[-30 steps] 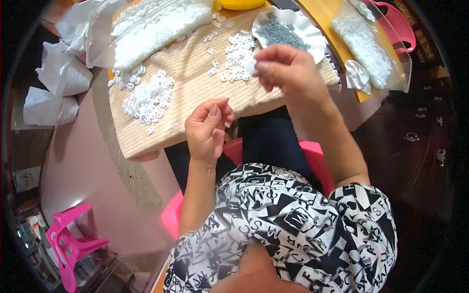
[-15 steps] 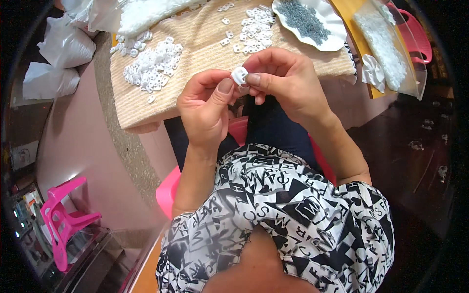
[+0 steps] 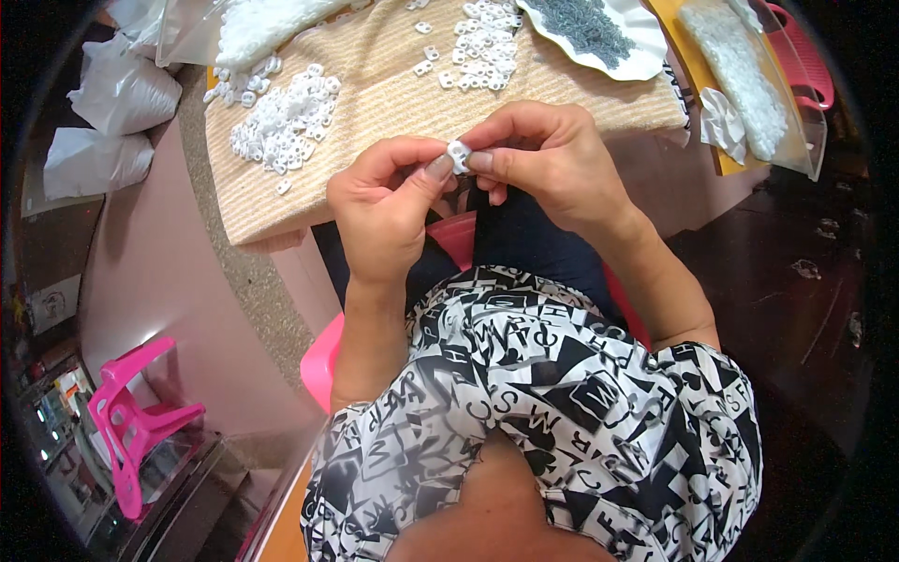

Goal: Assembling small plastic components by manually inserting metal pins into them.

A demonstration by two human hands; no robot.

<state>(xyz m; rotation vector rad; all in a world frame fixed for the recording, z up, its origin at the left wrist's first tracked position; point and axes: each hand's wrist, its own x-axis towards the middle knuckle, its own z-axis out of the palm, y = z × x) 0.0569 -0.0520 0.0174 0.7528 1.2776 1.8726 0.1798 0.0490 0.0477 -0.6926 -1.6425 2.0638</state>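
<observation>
Between my fingertips, above the near edge of the table, is a small white plastic piece (image 3: 458,153) with holes in it. My left hand (image 3: 389,201) pinches it from the left with thumb and forefinger. From the other side my right hand (image 3: 552,164) grips it with thumb and fingers, which cover part of it. A heap of similar white pieces (image 3: 288,122) lies on the cloth to the left. A looser group of white pieces (image 3: 485,51) is spread farther off. Small grey parts (image 3: 585,33) fill a white scalloped plate (image 3: 646,64) at the far right.
A beige striped cloth (image 3: 375,103) covers the table. Clear bags of white pieces lie at far left (image 3: 272,28) and right (image 3: 740,84), beside crumpled white paper (image 3: 722,125). White sacks (image 3: 122,89) stand left, and a pink stool (image 3: 136,412) is lower left.
The white piece has turned between my fingertips, and both hands have drawn slightly closer around it. The whole view has shifted a little.
</observation>
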